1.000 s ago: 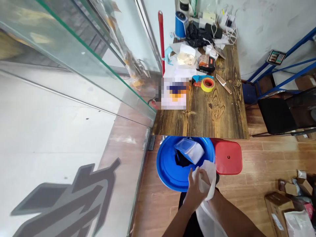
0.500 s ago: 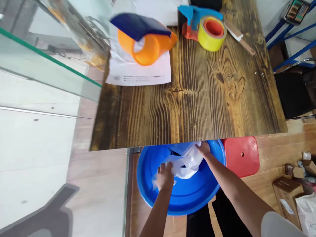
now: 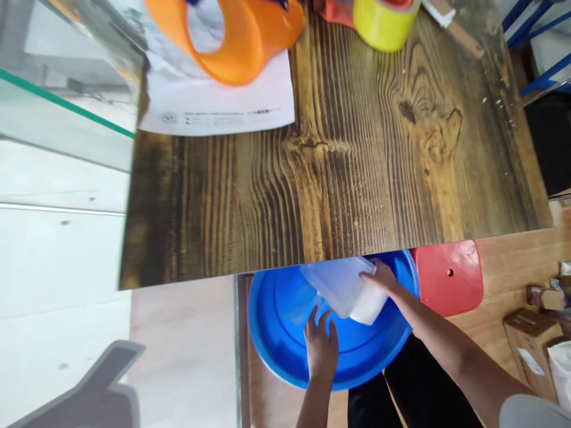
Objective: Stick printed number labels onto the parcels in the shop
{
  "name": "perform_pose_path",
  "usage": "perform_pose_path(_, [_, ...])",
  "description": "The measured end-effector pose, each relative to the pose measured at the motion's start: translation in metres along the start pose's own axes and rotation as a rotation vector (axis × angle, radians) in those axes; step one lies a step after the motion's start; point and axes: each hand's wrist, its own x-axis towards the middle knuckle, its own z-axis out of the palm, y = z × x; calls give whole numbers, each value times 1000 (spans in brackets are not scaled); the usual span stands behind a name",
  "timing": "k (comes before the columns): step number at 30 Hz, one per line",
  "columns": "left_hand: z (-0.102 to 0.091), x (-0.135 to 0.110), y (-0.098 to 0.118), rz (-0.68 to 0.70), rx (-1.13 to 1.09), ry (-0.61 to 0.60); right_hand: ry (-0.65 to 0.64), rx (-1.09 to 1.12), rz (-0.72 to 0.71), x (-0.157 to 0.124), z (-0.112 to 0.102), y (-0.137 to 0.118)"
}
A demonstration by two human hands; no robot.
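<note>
A large blue plastic basin (image 3: pixel 285 351) sits on the floor under the near edge of the wooden table (image 3: pixel 339 172). My right hand (image 3: pixel 381 279) grips a white packet in a clear plastic bag (image 3: pixel 350 291) and holds it over the basin. My left hand (image 3: pixel 321 342) is just below the packet with fingers spread, touching its lower edge or the basin's inside; nothing is clasped in it.
A red stool (image 3: pixel 450 279) stands right of the basin. On the table lie a white printed sheet (image 3: pixel 218 110), an orange tape dispenser (image 3: pixel 227 41) and a yellow tape roll (image 3: pixel 383 21). Glass panel (image 3: pixel 53 119) at the left. Cardboard boxes (image 3: pixel 530 351) on the floor at right.
The view has moved closer to the table. The loose white bag seen before is gone from my hands; my right hand now lifts the bagged packet and my left hand has opened beneath it.
</note>
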Motion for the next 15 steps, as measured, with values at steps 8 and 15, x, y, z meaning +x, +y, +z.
perform_pose_path(8, [-37, -72, 41, -629, -991, -132, 41, -88, -307, -174, -41, -2])
perform_pose_path(15, [-91, -131, 76, -772, -1069, -204, -24, -181, -636, -266, -25, 6])
